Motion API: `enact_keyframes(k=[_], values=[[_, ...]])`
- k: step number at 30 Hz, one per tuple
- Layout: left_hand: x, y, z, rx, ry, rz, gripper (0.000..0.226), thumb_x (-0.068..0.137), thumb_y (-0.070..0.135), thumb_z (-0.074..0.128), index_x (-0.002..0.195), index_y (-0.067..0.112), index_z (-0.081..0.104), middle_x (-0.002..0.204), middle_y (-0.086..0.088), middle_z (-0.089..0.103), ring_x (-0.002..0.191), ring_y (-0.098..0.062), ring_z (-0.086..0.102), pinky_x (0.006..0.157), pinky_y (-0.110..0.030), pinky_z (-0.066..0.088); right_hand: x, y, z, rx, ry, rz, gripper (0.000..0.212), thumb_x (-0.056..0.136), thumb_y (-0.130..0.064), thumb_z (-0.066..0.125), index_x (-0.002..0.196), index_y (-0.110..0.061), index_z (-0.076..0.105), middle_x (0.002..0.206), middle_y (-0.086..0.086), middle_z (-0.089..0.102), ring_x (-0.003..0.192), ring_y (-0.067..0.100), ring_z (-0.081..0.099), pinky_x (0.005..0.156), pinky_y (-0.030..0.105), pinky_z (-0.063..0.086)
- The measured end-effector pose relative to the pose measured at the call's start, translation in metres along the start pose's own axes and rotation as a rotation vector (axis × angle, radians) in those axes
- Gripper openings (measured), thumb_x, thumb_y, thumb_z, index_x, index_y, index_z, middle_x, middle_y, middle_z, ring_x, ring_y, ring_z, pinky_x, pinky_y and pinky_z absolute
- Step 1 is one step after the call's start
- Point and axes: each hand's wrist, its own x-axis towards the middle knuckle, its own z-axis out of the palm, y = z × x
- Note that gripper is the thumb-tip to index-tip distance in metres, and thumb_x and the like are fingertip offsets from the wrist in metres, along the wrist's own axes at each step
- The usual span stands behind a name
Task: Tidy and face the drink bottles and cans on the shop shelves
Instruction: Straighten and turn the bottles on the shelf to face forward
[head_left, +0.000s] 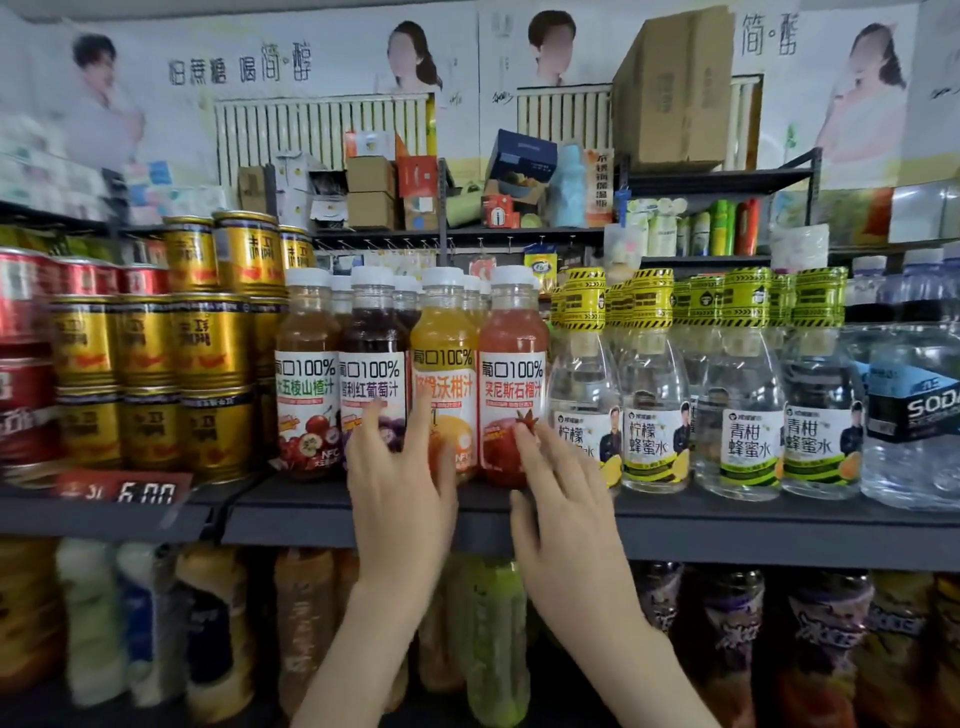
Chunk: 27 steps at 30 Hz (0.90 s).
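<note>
Our left hand (400, 483) is raised at centre frame, its fingers (370, 421) straight and spread, gripping nothing. The fingertips lie against the labels of the grape bottle (371, 353) and the orange bottle (444, 338), and the thumb lies low across the orange bottle's front. Just to the right, our right hand (566, 483) is flat too, fingers loose and holding nothing, with the tips touching the lower label of the red bottle (511, 358).

These three stand upright with a brown bottle (306, 364) in one tight row at the front edge of the shelf (727, 525), white caps up and labels towards us. Gold cans (208, 338) are stacked at centre left, with red cans (26, 312) at the far left edge above a blurred price tag (124, 491). Clear bottles (654, 395) with yellow wrapped caps fill the centre right, and soda bottles (914, 415) stand at the right edge. Along the bottom of the frame, blurred lower bottles (493, 649) stand under the shelf.
</note>
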Motion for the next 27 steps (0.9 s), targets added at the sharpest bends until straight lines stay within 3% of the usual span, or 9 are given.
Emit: enact_keyframes(k=[4,6,9,14,18,22,27], values=[[0.008,-0.027,-0.009,0.007,-0.237,-0.019,0.072,0.094,0.026,0.051,0.146,0.038,0.003,0.157,-0.012,-0.006,0.144,-0.031,-0.001,0.114,-0.045,0.017,0.004,-0.008,0.018,-0.117,-0.143,-0.028,0.053,0.093,-0.033,0.035,0.134,-0.002,0.049,0.14,0.011,0.048,0.132,0.026,0.043,0.112,0.033,0.017],[0.01,-0.03,-0.012,-0.018,-0.308,-0.052,0.079,0.096,0.016,0.047,0.139,0.046,-0.012,0.155,-0.002,-0.021,0.145,-0.024,-0.008,0.116,-0.042,0.019,0.005,-0.008,0.025,-0.172,-0.163,-0.013,0.053,0.093,-0.034,0.033,0.13,-0.001,0.053,0.137,0.012,0.051,0.128,0.026,0.048,0.11,0.032,0.024],[0.012,-0.028,-0.012,-0.023,-0.312,-0.076,0.088,0.093,-0.002,0.047,0.141,0.046,-0.009,0.152,0.005,-0.026,0.145,-0.022,-0.005,0.114,-0.04,0.025,0.005,-0.007,0.031,-0.215,-0.165,0.005,0.053,0.093,-0.031,0.03,0.128,-0.001,0.055,0.135,0.012,0.053,0.125,0.026,0.051,0.104,0.033,0.039],[0.012,-0.023,-0.011,-0.011,-0.285,-0.077,0.082,0.093,-0.005,0.045,0.148,0.038,0.002,0.153,0.0,-0.023,0.145,-0.025,-0.004,0.115,-0.037,0.018,0.006,-0.008,0.028,-0.203,-0.151,0.002,0.051,0.092,-0.028,0.031,0.125,0.001,0.058,0.132,0.015,0.055,0.122,0.028,0.054,0.099,0.039,0.041],[0.005,-0.012,-0.012,-0.001,-0.281,-0.075,0.065,0.097,0.012,0.045,0.148,0.036,0.011,0.157,-0.01,-0.014,0.144,-0.032,-0.004,0.112,-0.041,0.022,-0.002,-0.002,0.009,-0.116,-0.076,-0.025,0.051,0.094,-0.028,0.033,0.132,-0.001,0.052,0.139,0.014,0.049,0.131,0.026,0.045,0.109,0.035,0.034],[-0.012,0.009,-0.004,-0.059,-0.26,0.056,0.055,0.096,0.022,0.05,0.146,0.032,0.029,0.157,-0.014,0.004,0.144,-0.036,0.005,0.113,-0.046,0.02,-0.009,0.017,-0.011,-0.106,-0.029,0.142,0.054,0.092,-0.017,0.045,0.143,-0.002,0.035,0.148,0.022,0.033,0.137,0.036,0.032,0.109,0.046,0.036],[-0.013,0.035,0.002,-0.121,-0.27,-0.028,0.064,0.091,0.031,0.059,0.146,0.029,0.028,0.154,-0.011,0.019,0.139,-0.031,0.018,0.109,-0.041,0.029,0.01,0.02,-0.018,-0.063,-0.11,0.351,0.081,0.09,-0.025,0.061,0.15,-0.007,0.01,0.144,0.013,0.038,0.13,0.029,0.037,0.103,0.036,0.035]])
